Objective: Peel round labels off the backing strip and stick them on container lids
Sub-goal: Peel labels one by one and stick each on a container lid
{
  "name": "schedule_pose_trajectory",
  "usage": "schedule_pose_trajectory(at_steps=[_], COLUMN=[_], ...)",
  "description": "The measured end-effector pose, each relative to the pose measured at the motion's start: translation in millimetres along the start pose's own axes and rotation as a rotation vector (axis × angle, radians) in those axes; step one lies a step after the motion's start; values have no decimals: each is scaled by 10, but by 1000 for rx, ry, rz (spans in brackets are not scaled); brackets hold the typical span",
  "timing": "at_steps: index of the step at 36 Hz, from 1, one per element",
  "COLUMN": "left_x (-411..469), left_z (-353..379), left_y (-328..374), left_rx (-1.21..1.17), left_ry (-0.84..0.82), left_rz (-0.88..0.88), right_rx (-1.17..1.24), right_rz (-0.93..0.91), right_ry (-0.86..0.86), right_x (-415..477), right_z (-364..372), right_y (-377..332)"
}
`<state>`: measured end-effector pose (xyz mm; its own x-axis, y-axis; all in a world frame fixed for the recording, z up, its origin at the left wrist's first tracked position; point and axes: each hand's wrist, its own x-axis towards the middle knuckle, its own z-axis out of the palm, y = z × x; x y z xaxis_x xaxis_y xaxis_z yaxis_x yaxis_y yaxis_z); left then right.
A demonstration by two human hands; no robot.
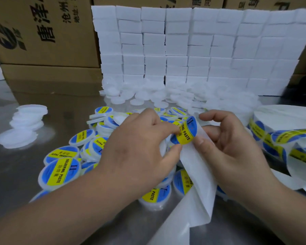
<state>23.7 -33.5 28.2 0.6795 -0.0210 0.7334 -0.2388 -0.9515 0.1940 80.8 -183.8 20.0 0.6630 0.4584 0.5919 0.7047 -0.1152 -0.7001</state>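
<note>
The shiny table (11, 174) has bare room at the left, beside a stack of plain lids (25, 124). The middle is full of labelled lids (60, 170). Tall white boxes (184, 50) block the back, the label roll (281, 117) the right.

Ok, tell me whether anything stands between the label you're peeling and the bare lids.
Nothing blocks it outright. The label is pinched by the left hand while the right hand holds the backing strip. The heap of labelled lids lies between it and the bare lids, passable from above.
</note>
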Motion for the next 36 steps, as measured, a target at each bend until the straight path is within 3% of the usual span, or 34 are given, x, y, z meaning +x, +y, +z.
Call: schedule_pose_trajectory(at_steps=[5,18,24,30,36], left_x=[-19,-30,5,84,75], left_z=[12,10,-31,-78,-93], left_y=[29,-14,-98,-237,-224], left_rx=[25,-45,-208,-213,-178], left_ry=[26,-36,31,170,151], left_rz=[55,41,-215,-317,-298], right_rx=[72,-78,-82,-86,-113], right_rz=[27,-93,-33,-39,-93], right_ry=[35,-90,-108,15,225], right_x=[-48,-54,-47,-42,-23], right_z=[31,19,10,4,-40], right_y=[9,86,101,83,84])
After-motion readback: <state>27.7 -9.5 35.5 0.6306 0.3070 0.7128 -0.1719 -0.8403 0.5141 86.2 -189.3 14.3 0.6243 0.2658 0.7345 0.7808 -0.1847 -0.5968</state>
